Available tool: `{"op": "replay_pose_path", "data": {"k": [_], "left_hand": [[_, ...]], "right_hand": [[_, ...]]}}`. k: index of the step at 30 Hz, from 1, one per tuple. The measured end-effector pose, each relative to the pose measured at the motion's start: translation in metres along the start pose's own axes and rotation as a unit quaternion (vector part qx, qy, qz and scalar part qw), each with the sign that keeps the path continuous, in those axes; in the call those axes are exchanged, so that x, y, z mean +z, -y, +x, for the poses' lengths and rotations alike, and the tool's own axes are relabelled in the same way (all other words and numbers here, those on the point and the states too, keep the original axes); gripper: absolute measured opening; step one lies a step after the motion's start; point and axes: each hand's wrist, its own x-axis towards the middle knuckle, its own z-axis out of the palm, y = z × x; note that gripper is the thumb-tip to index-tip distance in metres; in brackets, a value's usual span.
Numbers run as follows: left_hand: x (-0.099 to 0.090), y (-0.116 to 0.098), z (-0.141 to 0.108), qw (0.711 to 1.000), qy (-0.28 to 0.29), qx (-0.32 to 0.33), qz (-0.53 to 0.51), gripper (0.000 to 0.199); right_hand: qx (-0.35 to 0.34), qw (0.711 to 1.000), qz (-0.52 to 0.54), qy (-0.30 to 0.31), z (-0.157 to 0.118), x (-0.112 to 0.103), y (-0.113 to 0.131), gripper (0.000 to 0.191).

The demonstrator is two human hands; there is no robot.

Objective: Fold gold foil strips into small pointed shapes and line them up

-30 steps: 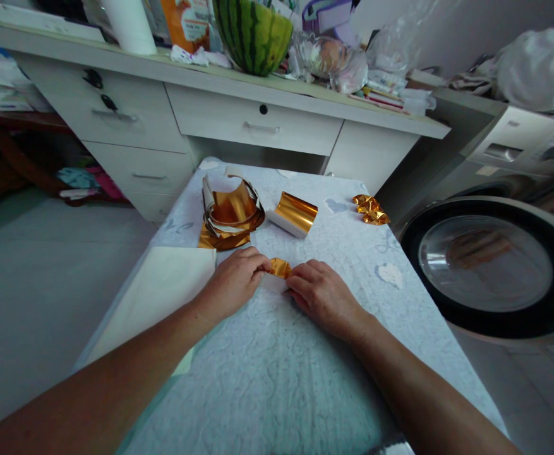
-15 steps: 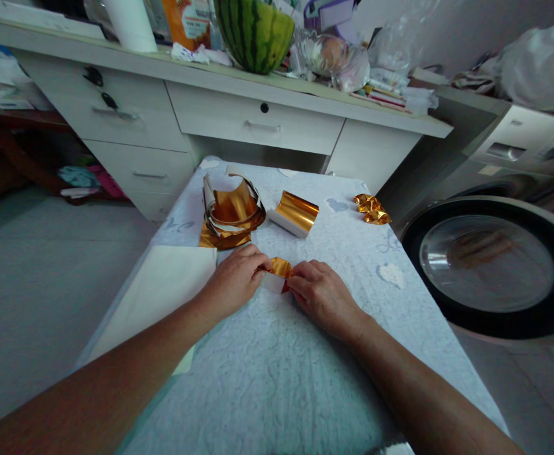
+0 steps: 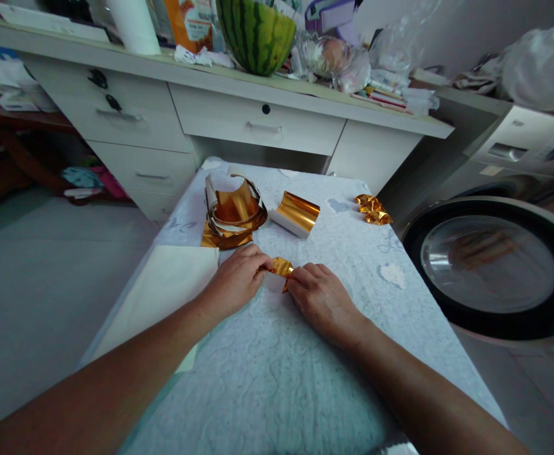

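Observation:
A small gold foil piece (image 3: 282,267) with a white part beneath it lies between my hands over the cloth-covered table (image 3: 277,379). My left hand (image 3: 241,278) pinches its left end, and the fingers of my right hand (image 3: 321,297) are closed on its right end. Behind my left hand stand loosely coiled gold strips (image 3: 235,212). A curved gold sheet (image 3: 298,213) with a white underside rests behind the held piece. Several folded gold foil pieces (image 3: 374,210) sit together at the table's back right.
White sheets (image 3: 163,284) lie under and beside my left forearm. Beyond the table is a white desk (image 3: 258,123) holding a watermelon half (image 3: 256,38). At the right, a round appliance door (image 3: 489,265) stands open near the table edge.
The fingers of my right hand have shifted slightly at the foil's right end, and less of its lower corner shows. The view has moved a little.

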Motion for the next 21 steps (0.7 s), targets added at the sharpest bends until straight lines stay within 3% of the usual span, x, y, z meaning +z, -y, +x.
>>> {"op": "replay_pose_path", "data": {"k": [15,21], "left_hand": [[-0.005,-0.004,0.0,1.0,-0.004,0.001,-0.017,0.009],[-0.01,-0.007,-0.001,0.999,0.03,0.005,-0.03,0.007]], "right_hand": [[0.005,0.998,0.05,-0.039,0.003,0.005,-0.007,0.014],[0.026,0.994,0.094,-0.045,0.0,0.004,-0.014,0.016]]}}
